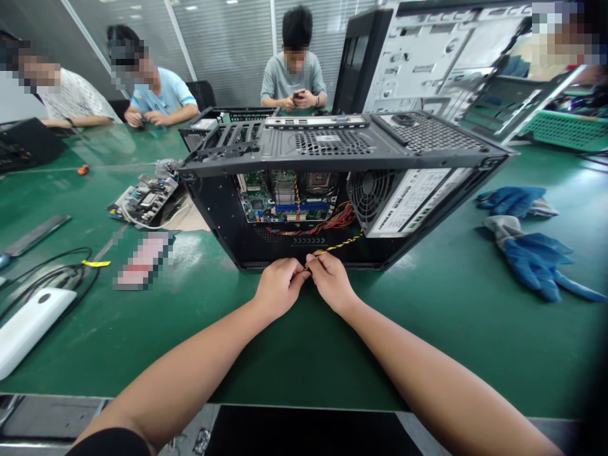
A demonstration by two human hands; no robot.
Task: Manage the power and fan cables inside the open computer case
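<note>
An open black computer case (213,215) lies on the green table in front of me. Inside it are a green motherboard (259,206), a power supply (403,206) with a fan grille, and a bundle of red, orange and yellow wires (327,223). A twisted yellow-and-black cable (344,242) runs from the power supply to my fingers. My left hand (280,285) and my right hand (330,282) pinch this cable close together at the case's front lower edge. The cable's end is hidden by my fingers.
Blue work gloves (527,256) lie at the right. To the left are a pile of electronic parts (147,196), a blurred-out pink object (142,261), a white device (35,329) and black cables (52,269). Several people sit across the table (266,354). Another case (413,57) stands behind.
</note>
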